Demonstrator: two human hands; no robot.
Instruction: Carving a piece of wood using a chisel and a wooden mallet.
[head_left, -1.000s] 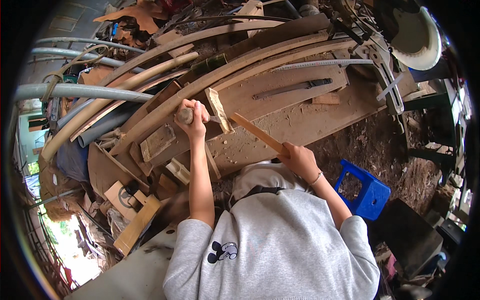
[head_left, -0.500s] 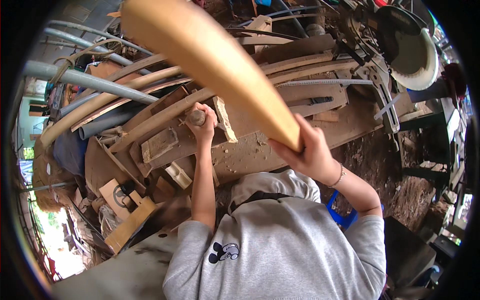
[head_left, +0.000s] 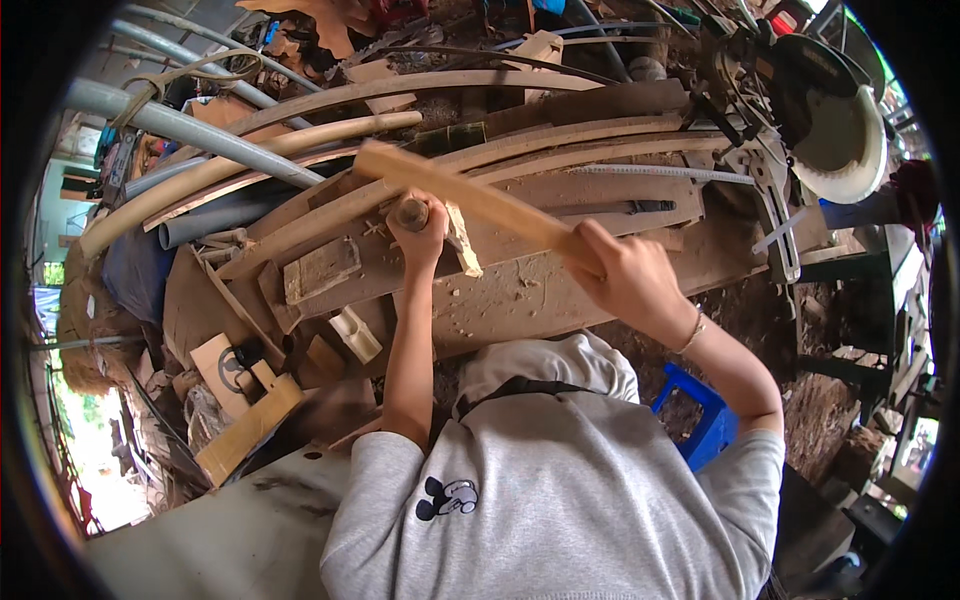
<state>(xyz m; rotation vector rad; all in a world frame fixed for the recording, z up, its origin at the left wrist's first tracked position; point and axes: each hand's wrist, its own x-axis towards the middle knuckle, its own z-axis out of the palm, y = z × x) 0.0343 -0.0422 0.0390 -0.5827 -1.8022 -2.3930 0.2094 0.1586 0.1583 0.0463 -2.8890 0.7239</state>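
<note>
My left hand (head_left: 426, 238) is closed around an upright round wooden tool handle (head_left: 411, 213); its lower end is hidden beneath the fist. My right hand (head_left: 630, 282) grips one end of a long wooden club (head_left: 475, 203). The club slants down across the bench, its far end just above and beyond the tool handle; whether they touch I cannot tell. Beside my left hand lies a pale, rough-cut wood piece (head_left: 461, 246). Chips are scattered over the workbench (head_left: 530, 300).
Long curved wooden strips (head_left: 330, 215) lie along the bench. Grey metal pipes (head_left: 200, 135) reach in from the left. A circular saw (head_left: 835, 120) with a toothed blade stands at the far right. A blue plastic stool (head_left: 700, 415) is on the floor near my right arm.
The wooden club has swung down from high above the bench to just over the tool handle. My left hand has stayed around the handle, nearly in place.
</note>
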